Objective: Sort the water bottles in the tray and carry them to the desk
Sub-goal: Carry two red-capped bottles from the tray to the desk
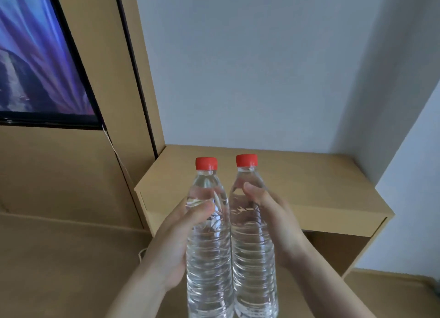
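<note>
I hold two clear water bottles with red caps upright and side by side in front of me. My left hand (175, 236) grips the left bottle (209, 258) with its thumb across the upper body. My right hand (276, 222) grips the right bottle (253, 258) the same way. The bottles touch along their sides, and their bases run off the bottom of the view. Behind them stands a light wooden desk (309, 187) set into a corner. No tray is in view.
A wall-mounted screen (35, 56) shows a purple picture at the upper left, on wooden panelling (59, 170). Grey walls close off the desk at the back and right. A white cable (142, 252) lies on the brown floor left of the desk.
</note>
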`<state>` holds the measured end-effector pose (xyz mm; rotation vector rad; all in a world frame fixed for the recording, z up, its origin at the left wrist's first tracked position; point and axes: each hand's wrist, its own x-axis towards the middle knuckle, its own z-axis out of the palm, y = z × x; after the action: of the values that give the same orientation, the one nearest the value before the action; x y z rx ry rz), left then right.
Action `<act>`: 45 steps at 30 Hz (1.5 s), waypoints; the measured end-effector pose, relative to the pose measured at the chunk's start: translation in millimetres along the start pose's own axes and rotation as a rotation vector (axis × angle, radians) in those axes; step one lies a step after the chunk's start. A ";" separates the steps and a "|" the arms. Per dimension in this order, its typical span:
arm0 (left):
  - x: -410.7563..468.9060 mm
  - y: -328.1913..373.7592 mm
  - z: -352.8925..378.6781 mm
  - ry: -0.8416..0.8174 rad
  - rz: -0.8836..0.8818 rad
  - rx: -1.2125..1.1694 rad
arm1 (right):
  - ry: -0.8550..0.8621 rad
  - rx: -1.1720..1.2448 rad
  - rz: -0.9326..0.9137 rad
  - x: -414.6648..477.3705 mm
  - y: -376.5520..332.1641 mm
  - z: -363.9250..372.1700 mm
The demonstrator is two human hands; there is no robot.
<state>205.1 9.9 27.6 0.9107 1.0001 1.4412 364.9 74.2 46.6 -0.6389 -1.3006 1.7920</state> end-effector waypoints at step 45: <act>651.7 -71.8 -127.8 0.060 0.039 1.007 | 0.360 -0.852 0.059 567.7 64.3 -240.7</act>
<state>46.3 649.4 -81.7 1.5948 1.8090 0.9430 224.8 668.3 -62.0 -1.3911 -1.7677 1.0245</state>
